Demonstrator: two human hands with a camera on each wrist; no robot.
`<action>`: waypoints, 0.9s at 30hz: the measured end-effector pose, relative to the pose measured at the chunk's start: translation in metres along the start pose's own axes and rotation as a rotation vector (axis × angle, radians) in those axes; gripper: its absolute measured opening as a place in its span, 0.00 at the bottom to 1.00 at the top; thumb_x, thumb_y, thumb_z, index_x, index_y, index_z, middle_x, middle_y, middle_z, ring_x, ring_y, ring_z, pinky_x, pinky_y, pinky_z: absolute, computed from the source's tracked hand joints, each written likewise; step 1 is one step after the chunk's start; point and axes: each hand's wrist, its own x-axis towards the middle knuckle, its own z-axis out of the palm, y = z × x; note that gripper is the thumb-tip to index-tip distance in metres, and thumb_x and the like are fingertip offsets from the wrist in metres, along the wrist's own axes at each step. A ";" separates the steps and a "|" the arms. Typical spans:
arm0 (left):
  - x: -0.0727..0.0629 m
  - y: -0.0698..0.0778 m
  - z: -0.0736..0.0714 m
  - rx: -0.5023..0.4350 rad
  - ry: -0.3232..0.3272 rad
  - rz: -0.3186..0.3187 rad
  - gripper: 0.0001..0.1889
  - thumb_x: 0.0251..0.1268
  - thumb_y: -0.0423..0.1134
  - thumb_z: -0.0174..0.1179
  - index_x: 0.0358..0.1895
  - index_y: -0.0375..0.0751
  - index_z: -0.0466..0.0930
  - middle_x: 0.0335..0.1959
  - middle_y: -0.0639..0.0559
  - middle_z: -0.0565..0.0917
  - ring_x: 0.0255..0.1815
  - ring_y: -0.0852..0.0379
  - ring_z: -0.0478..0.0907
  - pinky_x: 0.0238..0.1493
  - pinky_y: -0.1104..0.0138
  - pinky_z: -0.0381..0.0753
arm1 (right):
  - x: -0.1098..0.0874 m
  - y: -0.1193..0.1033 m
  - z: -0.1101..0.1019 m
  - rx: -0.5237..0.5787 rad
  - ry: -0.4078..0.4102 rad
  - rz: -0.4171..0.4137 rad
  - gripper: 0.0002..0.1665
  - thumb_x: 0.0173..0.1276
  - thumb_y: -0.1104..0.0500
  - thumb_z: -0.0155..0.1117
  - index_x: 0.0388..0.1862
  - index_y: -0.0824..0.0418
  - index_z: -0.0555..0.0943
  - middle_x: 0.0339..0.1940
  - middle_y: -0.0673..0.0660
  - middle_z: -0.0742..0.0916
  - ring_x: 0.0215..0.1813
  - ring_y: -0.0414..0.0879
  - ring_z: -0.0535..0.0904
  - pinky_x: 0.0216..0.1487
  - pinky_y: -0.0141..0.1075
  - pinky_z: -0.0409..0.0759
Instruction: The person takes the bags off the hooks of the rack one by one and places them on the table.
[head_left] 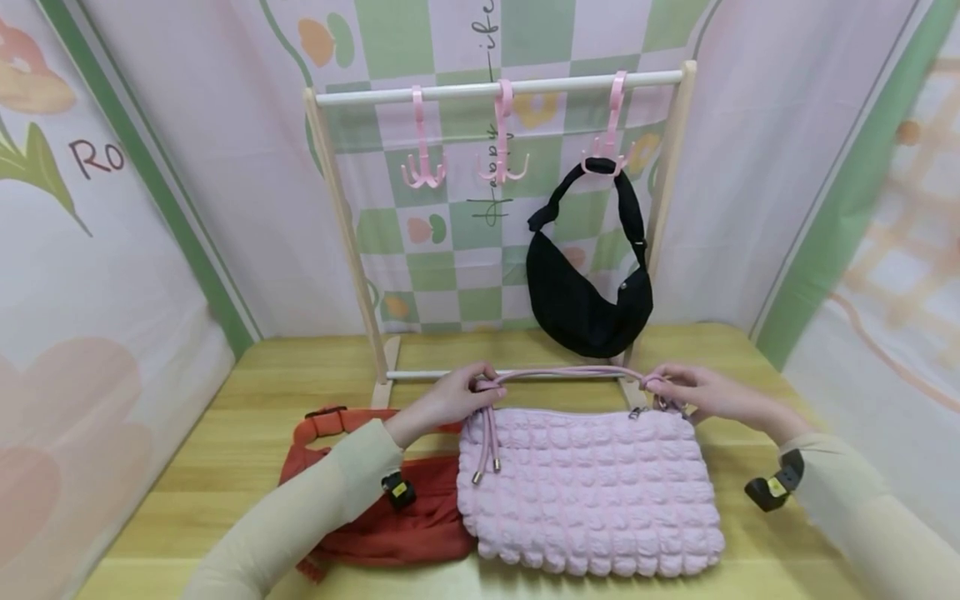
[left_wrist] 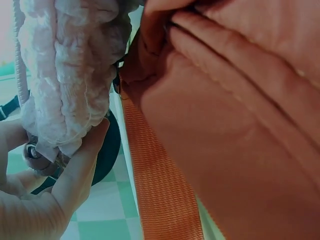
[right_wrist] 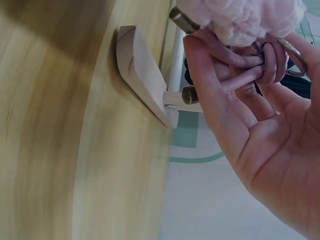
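A pink, puffy quilted handbag (head_left: 592,492) lies on the table, its thin cord strap (head_left: 570,372) stretched along the top edge. My left hand (head_left: 453,395) grips the strap's knotted end at the bag's upper left corner, where metal-tipped cord ends hang down. At the upper right corner, my right hand (head_left: 705,390) holds the other knot. The right wrist view shows this strap knot (right_wrist: 270,62) against the fingers, beside a metal ring. Under my left forearm lies a red-orange bag (head_left: 412,508), partly hidden by the arm and touching the handbag's side.
Behind stands a wooden rack (head_left: 337,200) with a white top bar (head_left: 570,85). Pink hooks hang from it: a left hook (head_left: 423,158), a middle hook (head_left: 503,150) and a right hook (head_left: 613,125). A black shoulder bag (head_left: 588,308) hangs on the right one. Fabric walls enclose the wooden table (head_left: 232,450).
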 end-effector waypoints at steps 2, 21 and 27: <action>0.001 -0.001 0.000 0.005 -0.001 0.000 0.10 0.65 0.48 0.59 0.42 0.46 0.76 0.22 0.56 0.75 0.22 0.61 0.69 0.24 0.70 0.69 | 0.001 0.002 0.000 -0.003 0.003 0.007 0.22 0.75 0.50 0.48 0.58 0.64 0.70 0.42 0.62 0.81 0.37 0.42 0.77 0.33 0.43 0.82; 0.006 -0.014 0.004 0.028 -0.038 -0.034 0.11 0.64 0.51 0.59 0.42 0.50 0.79 0.20 0.57 0.76 0.20 0.61 0.69 0.20 0.70 0.70 | 0.004 0.021 0.001 0.002 -0.033 0.033 0.26 0.76 0.50 0.46 0.65 0.63 0.67 0.53 0.66 0.80 0.53 0.47 0.76 0.44 0.49 0.81; 0.006 -0.016 0.004 0.060 -0.038 -0.032 0.12 0.64 0.52 0.59 0.42 0.50 0.80 0.21 0.56 0.76 0.20 0.61 0.69 0.21 0.70 0.70 | 0.005 0.025 0.006 0.010 -0.022 0.054 0.27 0.75 0.49 0.47 0.66 0.64 0.67 0.59 0.69 0.75 0.55 0.52 0.73 0.45 0.48 0.82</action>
